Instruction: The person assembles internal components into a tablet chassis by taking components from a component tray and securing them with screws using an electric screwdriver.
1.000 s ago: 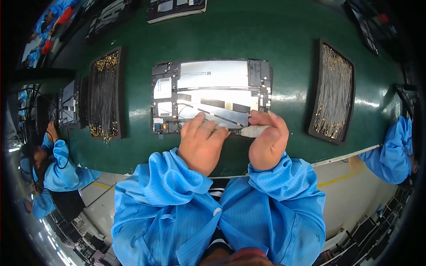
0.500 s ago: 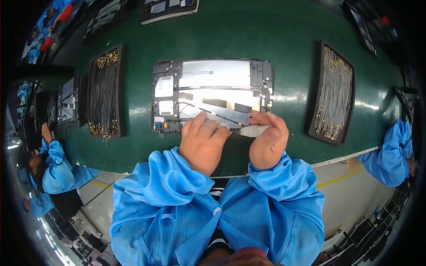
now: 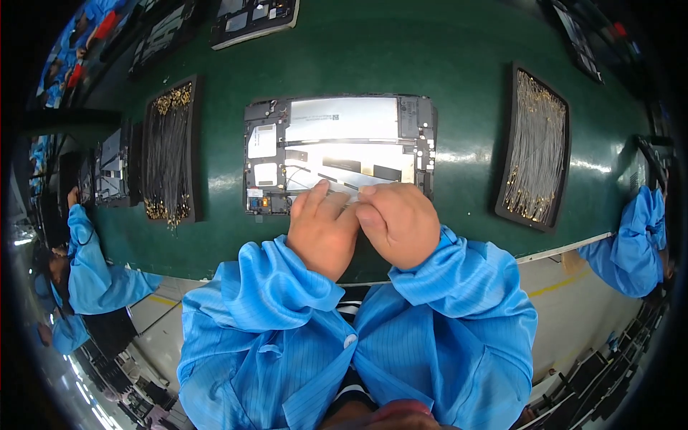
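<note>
An opened tablet (image 3: 344, 120) lies flat in front of me, its silvery batteries, dark ribbon strips and small boards exposed. My left hand (image 3: 322, 233) rests over the tablet's near edge, its fingers extended and the fingertips touching the inside. Close beside it, my right hand (image 3: 401, 226) is curled, with thumb and forefinger together at the near edge. Whatever sits in that pinch is hidden by the fingers. Both hands cover the middle of the near edge, and glare washes out part of the lower battery.
A black tray (image 3: 193, 143) of dark thin cables with gold ends stands left; another tray (image 3: 509, 154) of grey cables stands right. More opened tablets lie at the far left (image 3: 254, 21) and left side (image 3: 111, 168). People in blue work on both sides.
My right hand has moved left, up against my left hand, and its fingers have curled. The whitish pointed thing at its fingers is now out of sight. The tablet has shifted slightly left in view.
</note>
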Motion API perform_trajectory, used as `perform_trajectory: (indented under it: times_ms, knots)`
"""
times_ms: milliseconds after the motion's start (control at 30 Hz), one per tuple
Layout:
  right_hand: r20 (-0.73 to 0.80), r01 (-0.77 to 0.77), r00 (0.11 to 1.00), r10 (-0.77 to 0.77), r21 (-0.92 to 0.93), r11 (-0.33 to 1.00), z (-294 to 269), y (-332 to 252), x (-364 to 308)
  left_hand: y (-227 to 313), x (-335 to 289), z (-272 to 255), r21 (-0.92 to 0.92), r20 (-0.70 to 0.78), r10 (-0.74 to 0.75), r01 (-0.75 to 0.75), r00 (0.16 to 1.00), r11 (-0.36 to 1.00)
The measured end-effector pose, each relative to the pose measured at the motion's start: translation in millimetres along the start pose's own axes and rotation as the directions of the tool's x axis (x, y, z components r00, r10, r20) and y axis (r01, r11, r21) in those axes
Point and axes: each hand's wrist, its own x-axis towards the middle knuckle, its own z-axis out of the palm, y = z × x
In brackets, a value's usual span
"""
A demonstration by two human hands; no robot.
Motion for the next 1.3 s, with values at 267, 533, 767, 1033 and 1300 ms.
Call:
perform_trajectory:
  times_ms: [267,533,767,1033,1300]
  knots:
    - [-0.121,-0.005,0.993,0.01,0.034,0.999,12.3,4.3,-9.6,-7.6,3.6,-1.9,-0.011,-0.021,0.077,-0.078,0.997,0.997]
    - [-0.04,-0.617,0.507,0.861,0.68,0.396,-28.5,1.2,-0.2,-82.7,9.6,-34.6,0.173,-0.394,-0.236,0.324,0.888,0.93]
    - [0.437,-0.956,0.226,0.871,0.273,0.112,-54.6,6.2,-11.6,-102.6,-2.9,-39.3,-0.724,0.296,-0.666,0.616,0.684,0.31]
    - [0.25,-0.832,0.415,0.875,0.493,0.254,-76.3,4.5,61.9,-114.7,63.5,-39.3,-0.935,0.332,-0.711,0.317,0.62,-0.161]
    - [-0.285,-0.692,0.424,0.859,0.51,0.511,-48.9,75.4,154.2,-181.2,156.3,-12.9,-0.962,-0.017,-0.896,0.237,0.444,0.135]
